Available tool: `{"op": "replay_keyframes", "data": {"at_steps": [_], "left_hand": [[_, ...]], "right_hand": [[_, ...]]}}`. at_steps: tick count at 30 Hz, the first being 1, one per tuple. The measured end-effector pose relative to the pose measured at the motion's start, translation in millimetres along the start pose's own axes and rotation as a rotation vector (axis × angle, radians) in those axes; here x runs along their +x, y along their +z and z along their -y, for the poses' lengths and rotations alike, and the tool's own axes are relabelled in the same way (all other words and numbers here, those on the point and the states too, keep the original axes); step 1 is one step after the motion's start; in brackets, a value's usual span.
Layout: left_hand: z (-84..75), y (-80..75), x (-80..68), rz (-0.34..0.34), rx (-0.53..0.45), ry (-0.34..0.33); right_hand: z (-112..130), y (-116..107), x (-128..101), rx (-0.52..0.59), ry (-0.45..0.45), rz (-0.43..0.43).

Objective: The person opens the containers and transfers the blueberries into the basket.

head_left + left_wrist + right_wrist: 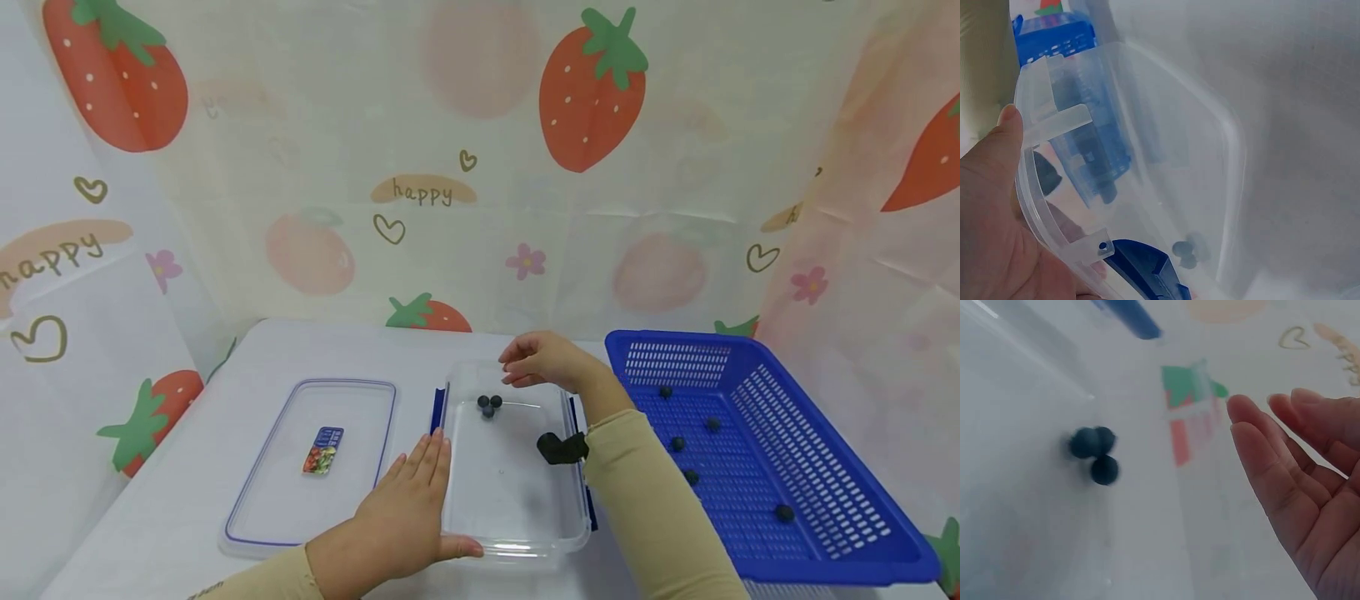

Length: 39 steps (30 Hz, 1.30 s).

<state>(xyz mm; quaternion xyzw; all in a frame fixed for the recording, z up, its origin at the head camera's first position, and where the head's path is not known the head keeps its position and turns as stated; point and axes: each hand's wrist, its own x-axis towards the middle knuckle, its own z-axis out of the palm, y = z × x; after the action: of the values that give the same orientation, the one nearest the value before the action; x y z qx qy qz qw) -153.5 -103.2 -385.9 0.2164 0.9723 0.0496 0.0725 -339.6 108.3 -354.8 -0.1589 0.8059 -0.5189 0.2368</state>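
Observation:
A clear plastic container (517, 533) sits at the table's middle with three dark blueberries (489, 405) near its far end. My left hand (408, 508) presses flat against the container's near-left wall, thumb along the front rim (1029, 187). My right hand (543, 360) hovers over the container's far edge, fingers relaxed and empty, just right of the blueberries (1094, 453). In the right wrist view the straight fingers (1272, 469) hold nothing. A blue basket (757, 450) on the right holds several more blueberries (677, 443).
The container's clear lid (315, 458), blue-trimmed with a small label (323, 450), lies flat to the left. Blue latches (438, 408) hang at the container's sides. A strawberry-print cloth (480, 167) forms the backdrop all around.

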Motion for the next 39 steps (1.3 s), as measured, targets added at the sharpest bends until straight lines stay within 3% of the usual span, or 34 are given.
{"op": "replay_keyframes", "data": {"at_steps": [6, 13, 28, 39], "left_hand": [[0.8, 1.2, 0.6, -0.001, -0.009, 0.002], [0.4, 0.9, -0.2, -0.029, 0.004, 0.011], [-0.6, -1.1, -2.0, -0.024, 0.005, 0.012], [-0.8, -0.5, -1.7, -0.037, -0.006, 0.011]], "right_hand": [[-10, 23, 17, -0.005, 0.085, 0.012], [-21, 31, 26, -0.090, 0.181, -0.005], [-34, 35, 31, -0.336, 0.183, 0.081], [-35, 44, 31, -0.402, 0.189, 0.160]]}}
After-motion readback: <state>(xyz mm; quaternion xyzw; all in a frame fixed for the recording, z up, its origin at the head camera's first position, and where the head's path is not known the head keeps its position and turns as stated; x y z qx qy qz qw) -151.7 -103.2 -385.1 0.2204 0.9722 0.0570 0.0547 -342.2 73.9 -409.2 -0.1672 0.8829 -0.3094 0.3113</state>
